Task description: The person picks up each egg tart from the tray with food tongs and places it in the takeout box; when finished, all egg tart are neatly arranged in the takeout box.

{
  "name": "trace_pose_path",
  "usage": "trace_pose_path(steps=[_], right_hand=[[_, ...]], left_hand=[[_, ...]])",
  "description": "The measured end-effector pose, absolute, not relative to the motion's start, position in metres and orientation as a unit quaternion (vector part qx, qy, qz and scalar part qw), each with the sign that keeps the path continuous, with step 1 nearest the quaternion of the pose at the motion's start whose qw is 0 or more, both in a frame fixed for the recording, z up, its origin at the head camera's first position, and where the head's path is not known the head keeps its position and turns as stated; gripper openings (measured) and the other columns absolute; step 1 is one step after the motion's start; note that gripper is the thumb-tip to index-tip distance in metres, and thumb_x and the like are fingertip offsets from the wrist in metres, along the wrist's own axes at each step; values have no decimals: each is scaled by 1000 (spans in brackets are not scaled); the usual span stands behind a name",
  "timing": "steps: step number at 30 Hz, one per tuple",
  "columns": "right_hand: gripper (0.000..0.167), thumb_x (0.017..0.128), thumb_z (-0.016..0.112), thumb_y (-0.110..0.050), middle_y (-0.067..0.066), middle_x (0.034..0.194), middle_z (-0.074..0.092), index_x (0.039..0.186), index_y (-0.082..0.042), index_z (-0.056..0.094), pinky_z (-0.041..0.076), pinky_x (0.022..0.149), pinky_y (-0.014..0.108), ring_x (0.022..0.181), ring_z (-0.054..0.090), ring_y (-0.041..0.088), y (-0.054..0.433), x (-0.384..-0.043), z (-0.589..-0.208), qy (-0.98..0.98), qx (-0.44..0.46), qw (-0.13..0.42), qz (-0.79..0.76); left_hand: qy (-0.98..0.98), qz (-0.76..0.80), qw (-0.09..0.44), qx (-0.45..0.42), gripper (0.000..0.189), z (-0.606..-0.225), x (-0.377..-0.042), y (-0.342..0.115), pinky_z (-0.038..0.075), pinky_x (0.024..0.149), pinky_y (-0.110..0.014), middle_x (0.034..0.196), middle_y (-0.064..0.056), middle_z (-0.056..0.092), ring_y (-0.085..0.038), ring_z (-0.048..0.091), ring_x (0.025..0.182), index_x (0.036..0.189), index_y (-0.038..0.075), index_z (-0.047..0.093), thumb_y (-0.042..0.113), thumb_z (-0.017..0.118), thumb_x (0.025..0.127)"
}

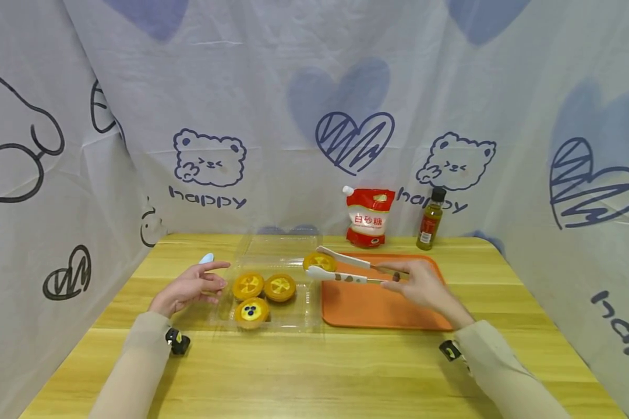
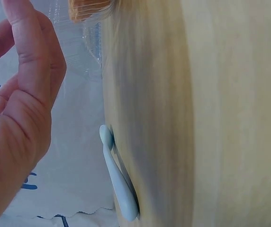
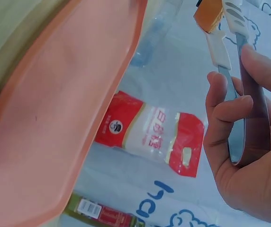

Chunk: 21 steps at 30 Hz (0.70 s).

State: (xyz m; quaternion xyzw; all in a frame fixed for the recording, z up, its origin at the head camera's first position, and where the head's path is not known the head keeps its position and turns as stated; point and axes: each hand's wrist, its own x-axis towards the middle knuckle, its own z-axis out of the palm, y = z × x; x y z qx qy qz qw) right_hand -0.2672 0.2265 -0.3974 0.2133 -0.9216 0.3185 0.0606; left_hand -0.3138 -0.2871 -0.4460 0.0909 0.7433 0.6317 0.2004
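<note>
Right hand (image 1: 421, 284): gripping tongs (image 1: 343, 277), tips pinching 1 tart (image 1: 317, 261) by orange tray (image 1: 367, 308)'s left edge | left hand (image 1: 191, 285): fingers loosely spread, left of tray | clear container (image 1: 296, 317) with 3 tarts (image 1: 280, 288): left of tray | red bag (image 1: 369, 218), bottle (image 1: 430, 224): behind tray

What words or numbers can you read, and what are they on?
"happy": white cloth backdrop with blue hearts, repeated; some partly hidden or cut off.
"白砂糖": red-and-white plastic pouch with a white cap; its smaller print is unreadable.
Slim black-capped bottle with a red label: print and barcode digits too small.
</note>
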Motion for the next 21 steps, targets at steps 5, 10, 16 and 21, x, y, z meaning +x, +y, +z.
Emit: trace_pose_path(steps=[5,10,16,21], right_hand=[[38,88,74,-27,-1,116,72,125,-25,69,52,62,35,80,63,21,220,-269,-399,-918,215,35,331],[37,90,72,-26,3,124,69,127,-25,67,51,65,33,89,60,21,212,-268,-402,-910,223,-2,351],[38,90,71,-22,5,124,68,128,-20,66,48,65,28,83,57,19,202,-265,-399,-903,241,-32,354],[38,89,72,-21,3,123,69,127,-18,68,47,64,29,81,56,21,196,-263,-396,-908,241,-47,339]], left_hand=[[745,630,200,91,70,-446,-313,-288,61,69,-32,101,-14,63,-20,63,80,154,2,23,6,62,95],[746,628,201,92,70,-445,-313,-288,61,70,-33,101,-15,63,-19,62,79,154,3,23,7,61,96],[746,628,199,94,68,-445,-313,-288,61,69,-32,102,-15,63,-18,62,78,154,3,24,5,60,96],[744,631,200,93,68,-446,-313,-287,61,69,-32,101,-15,63,-19,62,77,154,4,26,5,60,96]])
